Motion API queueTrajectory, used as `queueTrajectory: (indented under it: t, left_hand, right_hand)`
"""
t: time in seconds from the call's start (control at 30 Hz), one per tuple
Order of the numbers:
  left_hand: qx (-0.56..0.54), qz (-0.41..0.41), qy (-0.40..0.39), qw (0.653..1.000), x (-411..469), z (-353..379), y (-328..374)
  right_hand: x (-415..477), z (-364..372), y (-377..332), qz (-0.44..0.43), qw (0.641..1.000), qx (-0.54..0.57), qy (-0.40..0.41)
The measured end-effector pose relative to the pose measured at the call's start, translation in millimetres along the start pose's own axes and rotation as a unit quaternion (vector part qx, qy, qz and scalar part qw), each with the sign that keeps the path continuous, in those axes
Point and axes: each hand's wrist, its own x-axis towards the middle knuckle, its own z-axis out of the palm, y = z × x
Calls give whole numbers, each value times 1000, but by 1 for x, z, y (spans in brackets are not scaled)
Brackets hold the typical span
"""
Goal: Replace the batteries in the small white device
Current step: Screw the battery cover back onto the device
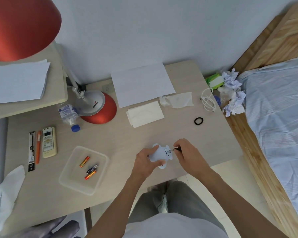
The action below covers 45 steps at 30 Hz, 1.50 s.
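Observation:
The small white device (159, 154) is held over the desk's near edge, my left hand (145, 160) wrapped round its left side. My right hand (186, 152) grips a small dark-handled screwdriver (175, 149) whose tip touches the device's right end, where grey metal parts show. A clear plastic tray (67, 180) to the left holds three batteries: two orange ones (84, 161) (90, 174) and a dark one (92, 168).
A red desk lamp (100, 107), a water bottle (68, 114), a white remote (49, 142), pens (38, 146), paper sheets (141, 83), tissues (144, 114), a black ring (198, 121) and a white cable (208, 100) lie on the desk. A bed stands right.

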Motion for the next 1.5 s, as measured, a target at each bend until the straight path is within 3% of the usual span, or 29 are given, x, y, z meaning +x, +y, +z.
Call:
queueTrajectory:
  t: [0.13, 0.27, 0.6, 0.9, 1.17, 1.3, 1.5]
  left_hand:
    - [-3, 3, 0, 1000, 0, 0, -1]
    - [4, 8, 4, 1000, 1, 1, -3]
    - [21, 17, 9, 1000, 0, 3, -5]
    - [4, 28, 4, 1000, 0, 3, -7]
    - [-94, 3, 13, 995, 2, 8, -7]
    - [-105, 2, 9, 994, 0, 7, -6]
    - [-109, 8, 4, 994, 0, 5, -2]
  right_hand:
    - [9, 1, 0, 44, 995, -85, -37]
    - [13, 4, -3, 18, 989, -141, -36]
    - [3, 0, 4, -1, 999, -43, -7]
    - [6, -2, 7, -6, 998, -70, 2]
    - [5, 2, 14, 0, 999, 36, 7]
    - [8, 4, 16, 29, 1000, 11, -1]
    - [8, 6, 15, 0, 1000, -3, 12]
